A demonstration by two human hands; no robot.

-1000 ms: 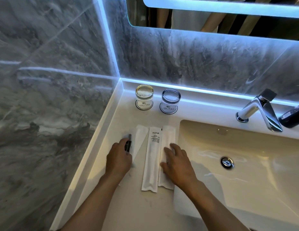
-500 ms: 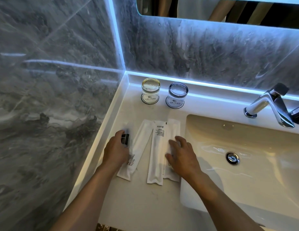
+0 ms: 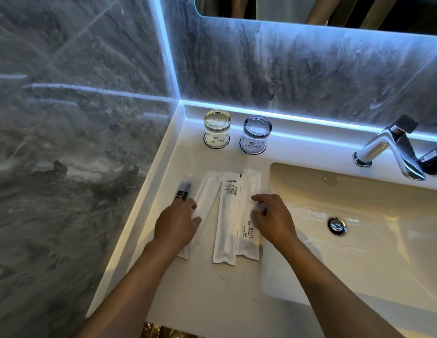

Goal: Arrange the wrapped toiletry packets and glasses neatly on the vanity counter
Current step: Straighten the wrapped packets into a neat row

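Three long white paper-wrapped toiletry packets (image 3: 226,215) lay side by side just left of the cream oval sink basin (image 3: 359,240), the leftmost one slanted. The left hand (image 3: 177,224) rested loosely spread on that slanted packet beside a small dark-capped tube (image 3: 182,190); the right hand (image 3: 273,218) pressed curled fingers on the rightmost packet. They looked light, flimsy and slippery, best nudged flat. Farther behind the packets, two clear glasses (image 3: 237,129) stood on round coasters, fragile. A chrome tap (image 3: 393,147) stood behind the basin, well clear.
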